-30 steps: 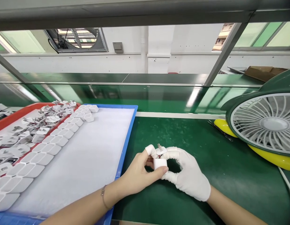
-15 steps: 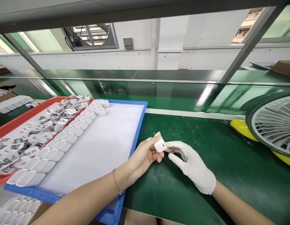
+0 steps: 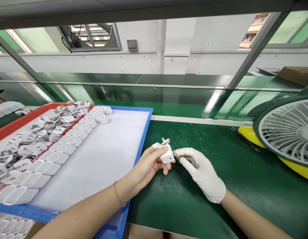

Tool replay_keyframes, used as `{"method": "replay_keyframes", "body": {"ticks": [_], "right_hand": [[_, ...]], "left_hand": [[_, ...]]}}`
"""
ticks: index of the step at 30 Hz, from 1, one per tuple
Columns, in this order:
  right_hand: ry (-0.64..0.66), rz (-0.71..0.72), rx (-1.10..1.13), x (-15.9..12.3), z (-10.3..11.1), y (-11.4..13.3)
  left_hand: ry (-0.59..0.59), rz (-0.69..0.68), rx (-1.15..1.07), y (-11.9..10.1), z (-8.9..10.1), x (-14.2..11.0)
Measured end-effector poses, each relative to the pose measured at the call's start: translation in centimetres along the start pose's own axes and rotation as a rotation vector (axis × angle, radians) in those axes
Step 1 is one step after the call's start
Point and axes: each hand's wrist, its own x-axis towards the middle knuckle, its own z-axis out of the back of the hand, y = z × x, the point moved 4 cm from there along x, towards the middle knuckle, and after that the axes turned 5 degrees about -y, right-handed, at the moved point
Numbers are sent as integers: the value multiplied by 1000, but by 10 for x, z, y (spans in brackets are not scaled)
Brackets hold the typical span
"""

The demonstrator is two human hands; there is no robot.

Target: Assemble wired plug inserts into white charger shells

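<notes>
My left hand is closed around a white charger, thumb across its near top. A small port shows on the charger's front face, and a plug piece with metal prongs stands up at its far end. White covering wraps one of the left fingertips. My right hand wears a white glove and sits just right of the charger. Its fingers are curved with a gap between thumb and forefinger, and nothing shows between them. Whether its fingertips touch the charger, I cannot tell.
A blue tray at left holds rows of white charger housings. Beyond it a red tray is heaped with pronged plug parts. A fan and a yellow-handled tool stand at right on the green table.
The charger has turned in my left hand, so its pronged piece now shows more upright. My gloved right hand stays beside it. The whole view has shifted slightly right.
</notes>
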Motion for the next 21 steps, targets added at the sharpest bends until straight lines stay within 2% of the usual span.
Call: {"method": "replay_keyframes", "body": {"ticks": [9, 13, 15, 17, 18, 19, 21], "right_hand": [[2, 22, -19, -1, -1, 1], [-4, 75, -113, 2, -1, 3], [-14, 211, -299, 10, 5, 8], [-35, 339, -634, 23, 18, 11], [-60, 354, -831, 31, 30, 10], [-111, 310, -1011, 38, 46, 6], [-278, 114, -1264, 48, 86, -4]], "left_hand": [[-52, -107, 76, -8, 0, -4], [-63, -117, 97, -10, -1, -4], [-73, -96, 106, -9, -1, -3], [-92, -77, 118, -7, 1, -2], [-104, -71, 121, -7, 2, -2], [-114, -68, 119, -7, 2, -1], [-124, -66, 108, -6, 4, 0]]}}
